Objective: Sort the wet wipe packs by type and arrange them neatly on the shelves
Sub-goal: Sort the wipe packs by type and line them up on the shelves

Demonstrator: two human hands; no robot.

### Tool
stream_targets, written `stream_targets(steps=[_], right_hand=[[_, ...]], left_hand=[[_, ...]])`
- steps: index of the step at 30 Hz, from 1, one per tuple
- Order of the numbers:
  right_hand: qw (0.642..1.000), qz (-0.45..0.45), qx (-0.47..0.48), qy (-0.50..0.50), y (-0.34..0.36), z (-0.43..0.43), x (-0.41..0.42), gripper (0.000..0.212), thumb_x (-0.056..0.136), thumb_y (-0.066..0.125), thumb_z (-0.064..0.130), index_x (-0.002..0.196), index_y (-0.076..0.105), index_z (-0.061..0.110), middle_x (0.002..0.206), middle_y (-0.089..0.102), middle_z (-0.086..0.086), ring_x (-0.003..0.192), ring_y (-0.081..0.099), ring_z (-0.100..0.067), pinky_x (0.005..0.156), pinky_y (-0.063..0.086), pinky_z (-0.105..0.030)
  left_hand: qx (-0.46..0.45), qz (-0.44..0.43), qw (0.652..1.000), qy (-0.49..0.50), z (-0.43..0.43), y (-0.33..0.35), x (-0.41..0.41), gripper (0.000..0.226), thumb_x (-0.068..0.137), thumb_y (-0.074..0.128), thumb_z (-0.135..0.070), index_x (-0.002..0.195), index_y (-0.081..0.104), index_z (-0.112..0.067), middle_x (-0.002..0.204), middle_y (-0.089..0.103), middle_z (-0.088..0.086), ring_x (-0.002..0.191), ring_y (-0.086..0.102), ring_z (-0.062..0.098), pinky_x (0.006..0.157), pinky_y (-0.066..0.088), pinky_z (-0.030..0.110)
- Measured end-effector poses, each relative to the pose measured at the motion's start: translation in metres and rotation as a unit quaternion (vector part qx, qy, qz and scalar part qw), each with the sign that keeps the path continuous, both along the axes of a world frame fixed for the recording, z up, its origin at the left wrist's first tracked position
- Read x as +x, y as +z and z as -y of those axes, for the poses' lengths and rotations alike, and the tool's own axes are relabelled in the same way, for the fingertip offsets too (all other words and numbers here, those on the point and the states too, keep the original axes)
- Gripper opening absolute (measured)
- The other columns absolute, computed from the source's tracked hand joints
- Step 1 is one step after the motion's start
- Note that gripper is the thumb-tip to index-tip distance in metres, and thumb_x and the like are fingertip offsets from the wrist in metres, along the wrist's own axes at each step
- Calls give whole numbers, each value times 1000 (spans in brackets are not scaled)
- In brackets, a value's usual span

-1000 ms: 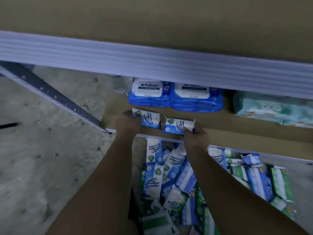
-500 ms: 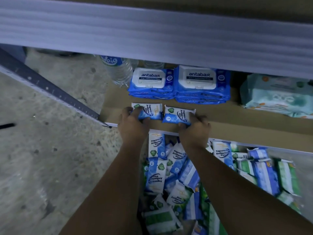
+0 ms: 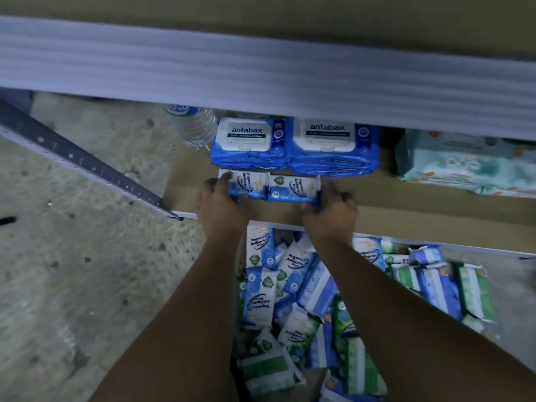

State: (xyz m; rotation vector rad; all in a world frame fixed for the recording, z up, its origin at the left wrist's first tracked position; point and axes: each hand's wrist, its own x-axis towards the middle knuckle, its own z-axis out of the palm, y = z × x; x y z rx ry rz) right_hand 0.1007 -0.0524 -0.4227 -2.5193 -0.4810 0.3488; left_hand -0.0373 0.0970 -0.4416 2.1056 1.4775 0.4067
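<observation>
Two small blue-and-white antibacterial wipe packs lie side by side on the brown lower shelf point(image 3: 435, 221), just in front of two stacks of blue Antabax packs point(image 3: 293, 146). My left hand point(image 3: 220, 210) grips the left small pack point(image 3: 249, 184) at its left end. At the right end of the right small pack point(image 3: 293, 188), my right hand point(image 3: 330, 216) holds it with curled fingers. Below the shelf edge sits a pile of mixed blue and green wipe packs point(image 3: 313, 300), partly hidden by my forearms.
A pale teal wipe pack point(image 3: 467, 166) lies on the same shelf to the right. A clear water bottle point(image 3: 194, 126) stands behind the left Antabax stack. The white upper shelf edge point(image 3: 261, 74) overhangs. A dark metal rail point(image 3: 81, 163) slants across the concrete floor at left.
Both hands pushed the two small packs back on the shelf and together, until they sit side by side against the Antabax stacks. The view moved closer.
</observation>
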Motion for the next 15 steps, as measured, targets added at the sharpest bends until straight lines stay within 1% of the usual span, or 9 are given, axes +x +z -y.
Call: stream_targets(steps=[2, 3, 5, 7, 8, 9, 11, 13, 15], right_hand=[[1000, 8, 13, 2, 12, 27, -6, 63, 84, 74, 31, 141, 55, 13, 125, 56, -21, 109, 54, -44, 94, 48, -46], [1000, 7, 9, 2, 16, 43, -9, 60, 86, 72, 30, 141, 55, 12, 127, 55, -21, 108, 55, -44, 92, 50, -48], [1000, -15, -2, -3, 30, 78, -17, 56, 90, 70, 30, 141, 55, 13, 129, 54, -18, 100, 60, -41, 85, 53, -50], [998, -47, -6, -30, 44, 114, -25, 53, 91, 70, 28, 140, 57, 14, 132, 54, -17, 96, 63, -39, 84, 55, -48], [997, -54, -4, -49, 49, 132, -31, 50, 90, 70, 26, 137, 60, 13, 130, 57, -17, 97, 64, -37, 84, 56, -46], [996, -59, -3, -65, 55, 149, -36, 46, 88, 71, 23, 132, 64, 11, 123, 62, -17, 96, 65, -37, 83, 56, -44], [993, -71, 5, -90, 66, 179, -46, 39, 86, 70, 17, 124, 68, 6, 107, 69, -17, 88, 65, -35, 76, 53, -36], [987, -109, 10, -115, 80, 204, -55, 41, 90, 68, 16, 129, 64, 6, 103, 68, -12, 78, 61, -26, 67, 45, -28], [981, -151, 8, -126, 92, 225, -64, 43, 92, 67, 17, 133, 61, 7, 96, 67, -8, 71, 56, -18, 64, 43, -26]], left_hand=[[10, 32, 999, 14, 17, 12, -2, 52, 76, 63, -23, 126, 62, -10, 121, 58, 20, 110, 54, 40, 92, 48, 49], [0, 37, 999, 21, 28, 18, -4, 49, 75, 61, -19, 124, 62, -9, 120, 57, 20, 108, 54, 41, 90, 48, 48], [-28, 17, 999, 20, 51, 29, -10, 43, 78, 64, -14, 120, 61, -9, 119, 57, 19, 106, 55, 42, 87, 48, 47], [-82, -2, 997, -1, 75, 37, -18, 39, 83, 70, -19, 120, 60, -12, 119, 57, 15, 104, 58, 40, 87, 50, 48], [-116, -9, 993, -17, 87, 40, -22, 37, 85, 70, -23, 120, 59, -14, 119, 56, 14, 103, 59, 39, 86, 51, 49], [-145, -19, 989, -27, 99, 43, -28, 36, 86, 70, -25, 119, 58, -17, 118, 57, 14, 102, 60, 38, 86, 52, 48], [-182, -36, 982, -32, 122, 51, -39, 33, 87, 67, -28, 117, 56, -21, 118, 58, 13, 101, 62, 36, 87, 53, 44], [-217, -53, 974, -27, 145, 62, -52, 35, 89, 66, -26, 122, 55, -20, 120, 60, 8, 107, 62, 32, 89, 50, 35], [-239, -75, 967, -35, 165, 66, -67, 43, 91, 64, -28, 132, 54, -19, 123, 60, 7, 111, 60, 31, 92, 46, 31]])
